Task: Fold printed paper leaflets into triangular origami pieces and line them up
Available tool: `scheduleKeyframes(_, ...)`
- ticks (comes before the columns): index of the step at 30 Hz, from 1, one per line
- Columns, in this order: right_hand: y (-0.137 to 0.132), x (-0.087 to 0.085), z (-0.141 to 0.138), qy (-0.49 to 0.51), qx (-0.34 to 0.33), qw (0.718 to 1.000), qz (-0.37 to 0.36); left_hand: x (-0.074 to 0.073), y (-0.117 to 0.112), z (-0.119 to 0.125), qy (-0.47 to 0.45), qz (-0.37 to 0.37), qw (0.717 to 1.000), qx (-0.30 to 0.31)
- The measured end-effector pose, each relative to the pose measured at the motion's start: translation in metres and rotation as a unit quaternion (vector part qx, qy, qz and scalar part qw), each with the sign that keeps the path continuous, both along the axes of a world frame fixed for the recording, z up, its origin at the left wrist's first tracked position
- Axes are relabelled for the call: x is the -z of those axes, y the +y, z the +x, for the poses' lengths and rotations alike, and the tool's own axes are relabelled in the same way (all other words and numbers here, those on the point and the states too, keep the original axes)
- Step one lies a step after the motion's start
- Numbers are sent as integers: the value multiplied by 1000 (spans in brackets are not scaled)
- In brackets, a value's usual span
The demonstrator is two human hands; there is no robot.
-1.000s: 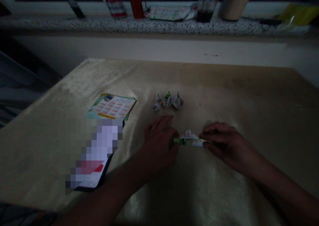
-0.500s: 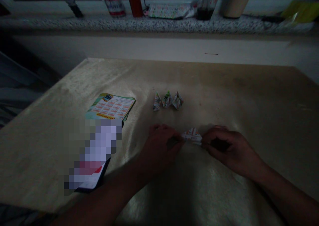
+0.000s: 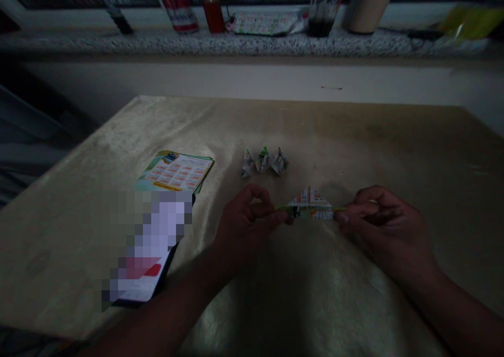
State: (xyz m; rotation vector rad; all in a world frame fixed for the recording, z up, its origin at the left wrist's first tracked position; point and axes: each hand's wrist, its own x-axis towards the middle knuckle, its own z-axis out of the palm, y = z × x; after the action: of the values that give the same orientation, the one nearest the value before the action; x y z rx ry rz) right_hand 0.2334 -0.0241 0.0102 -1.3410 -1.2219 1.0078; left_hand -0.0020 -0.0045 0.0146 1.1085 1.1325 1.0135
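L hand (image 3: pixel 249 223), R hand (image 3: pixel 388 228): fingers pinched closed on opp. ends of 1 folded paper (image 3: pixel 310 199), mid table (image 3: pixel 374 147); 3 folded pcs (image 3: pixel 263 161) twd far edge, 1 phone (image 3: pixel 137 290), 1 card pile (image 3: pixel 177 171) twd left.

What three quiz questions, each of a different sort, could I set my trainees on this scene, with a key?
1. How many folded pieces sit in a row on the table?
2. True or false: the phone lies to the right of the right hand.
3. What do the left hand and right hand hold between them: A) a can, B) a folded paper, C) a bottle?

Key: 1. Three. 2. False; it lies to the left of the left hand. 3. B.
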Motion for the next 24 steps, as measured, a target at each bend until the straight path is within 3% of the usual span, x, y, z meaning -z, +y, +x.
scheduleKeyframes(5,-2,-1,-4,13,13,999,29,-2,-3,1,72,72,990,-93)
scheduleKeyframes(15,-5,-3,-6,40,32,998,29,-9,-3,-2,-55,74,994,-64)
scheduleKeyframes(24,-6,0,-7,-50,61,993,91,-10,-5,3,24,37,993,-105)
